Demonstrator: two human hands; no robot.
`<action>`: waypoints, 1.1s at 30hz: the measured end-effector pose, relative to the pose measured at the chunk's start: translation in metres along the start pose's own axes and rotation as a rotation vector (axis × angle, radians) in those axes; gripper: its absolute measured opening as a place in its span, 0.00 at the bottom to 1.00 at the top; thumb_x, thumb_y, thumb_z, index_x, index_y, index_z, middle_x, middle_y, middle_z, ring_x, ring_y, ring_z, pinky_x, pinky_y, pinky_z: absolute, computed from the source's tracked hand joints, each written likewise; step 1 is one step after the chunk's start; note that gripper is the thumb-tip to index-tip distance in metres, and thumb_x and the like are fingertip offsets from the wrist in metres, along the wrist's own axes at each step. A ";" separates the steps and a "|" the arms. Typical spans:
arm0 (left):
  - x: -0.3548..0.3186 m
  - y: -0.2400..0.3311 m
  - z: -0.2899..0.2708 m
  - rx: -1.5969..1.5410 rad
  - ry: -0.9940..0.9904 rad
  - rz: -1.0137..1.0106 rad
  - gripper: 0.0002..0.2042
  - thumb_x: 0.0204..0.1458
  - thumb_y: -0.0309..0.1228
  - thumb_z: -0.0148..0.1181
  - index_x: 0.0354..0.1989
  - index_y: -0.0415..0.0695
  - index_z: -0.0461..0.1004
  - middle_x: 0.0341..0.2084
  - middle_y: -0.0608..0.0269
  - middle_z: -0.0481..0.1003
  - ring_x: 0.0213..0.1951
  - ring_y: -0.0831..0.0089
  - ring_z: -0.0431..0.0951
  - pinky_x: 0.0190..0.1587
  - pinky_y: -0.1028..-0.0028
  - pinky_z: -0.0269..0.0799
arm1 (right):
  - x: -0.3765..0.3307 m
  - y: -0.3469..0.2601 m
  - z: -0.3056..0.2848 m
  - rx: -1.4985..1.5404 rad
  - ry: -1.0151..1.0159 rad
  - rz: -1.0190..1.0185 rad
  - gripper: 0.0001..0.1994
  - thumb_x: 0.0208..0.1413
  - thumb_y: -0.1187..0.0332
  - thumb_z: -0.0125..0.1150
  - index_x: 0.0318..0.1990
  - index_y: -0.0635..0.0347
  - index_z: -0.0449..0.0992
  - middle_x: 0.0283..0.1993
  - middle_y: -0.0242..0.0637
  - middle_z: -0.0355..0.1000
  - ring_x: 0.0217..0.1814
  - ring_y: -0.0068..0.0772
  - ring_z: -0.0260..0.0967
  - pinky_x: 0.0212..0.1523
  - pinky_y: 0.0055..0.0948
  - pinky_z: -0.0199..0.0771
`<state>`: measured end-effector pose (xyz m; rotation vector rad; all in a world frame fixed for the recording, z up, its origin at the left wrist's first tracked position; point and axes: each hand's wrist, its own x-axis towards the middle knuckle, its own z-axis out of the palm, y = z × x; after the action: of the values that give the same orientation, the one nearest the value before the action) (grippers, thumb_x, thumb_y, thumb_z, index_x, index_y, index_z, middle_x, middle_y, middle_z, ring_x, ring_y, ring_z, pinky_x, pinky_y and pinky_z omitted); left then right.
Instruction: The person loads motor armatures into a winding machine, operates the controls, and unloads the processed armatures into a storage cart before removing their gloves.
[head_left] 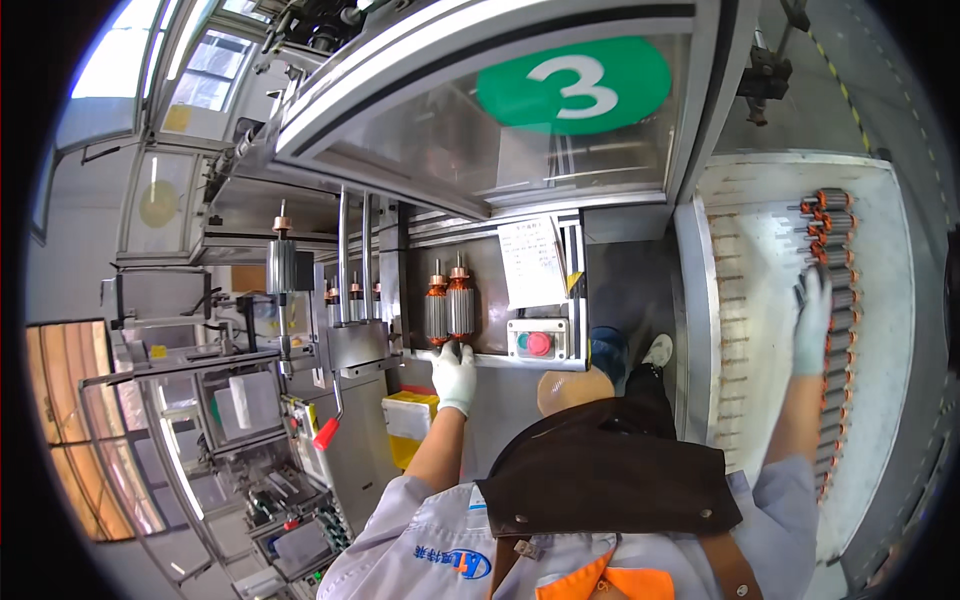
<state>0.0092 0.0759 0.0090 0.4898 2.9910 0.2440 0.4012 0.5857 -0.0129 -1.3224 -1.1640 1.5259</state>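
Observation:
Two motor armatures, a left one [437,312] and a right one [461,306], sit side by side on the metal worktop [490,262], copper commutators pointing away from me. My left hand [455,378], in a white glove with dark fingertips, has its fingers closed at their near ends. How far the fingers wrap round the shafts is hidden. Over on the right, my right hand [814,322], gloved alike, reaches into a long white bin [765,250]. Its fingers are stretched out and apart beside a row of armatures [840,297], near the upper part of that row.
A control box [539,342] with green and red buttons and a paper sheet [531,262] are right of the armatures. Another armature [283,265] stands upright at left, near a red-handled lever [326,432]. A yellow bin [409,420] stands below. A framed clear guard [480,150] overhangs the worktop.

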 end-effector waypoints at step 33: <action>-0.097 0.032 -0.261 -1.383 -1.947 0.671 0.31 0.62 0.58 0.49 0.46 0.33 0.70 0.12 0.66 0.66 0.11 0.82 0.63 0.14 0.82 0.52 | -0.419 -0.181 0.258 0.609 -1.124 0.287 0.32 0.64 0.59 0.57 0.69 0.65 0.56 0.63 0.52 0.67 0.64 0.49 0.68 0.64 0.48 0.69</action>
<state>0.0783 0.0372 0.2782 0.7189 0.4230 0.9351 0.2062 0.1983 0.2814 -0.1400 -0.9537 2.6929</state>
